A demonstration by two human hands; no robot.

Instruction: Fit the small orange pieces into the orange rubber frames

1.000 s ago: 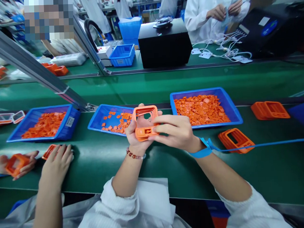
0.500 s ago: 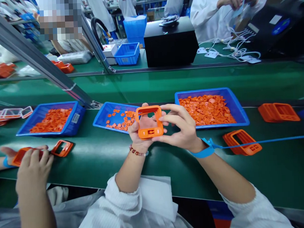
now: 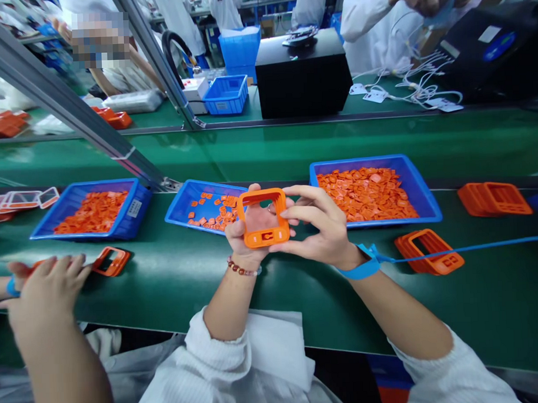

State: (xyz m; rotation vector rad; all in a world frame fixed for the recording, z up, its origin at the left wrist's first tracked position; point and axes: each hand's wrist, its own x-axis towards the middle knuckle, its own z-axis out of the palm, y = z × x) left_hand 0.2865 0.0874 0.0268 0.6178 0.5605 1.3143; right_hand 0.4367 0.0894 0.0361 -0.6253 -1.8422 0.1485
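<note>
Both my hands hold one orange square plastic frame (image 3: 264, 220) upright above the green bench. My left hand (image 3: 246, 234) cups it from behind, thumb on its left edge. My right hand (image 3: 316, 229) pinches its right side with thumb and fingers; a blue strap (image 3: 362, 267) circles that wrist. The frame's lower bar shows a dark letter-shaped cutout. Behind my hands sits a blue tray (image 3: 193, 195) with a few small orange pieces.
A fuller blue tray (image 3: 416, 187) of orange pieces lies right, another (image 3: 132, 212) left. Finished orange frames rest at right (image 3: 429, 252) and far right (image 3: 492, 198). A co-worker's hand (image 3: 42, 286) and an orange frame (image 3: 110, 261) are at left. A black box (image 3: 302, 77) stands beyond the belt.
The frame turned from tilted to facing me, and my right hand shifted from covering its lower front to pinching its right side. The co-worker's hand at left lifted off the bench.
</note>
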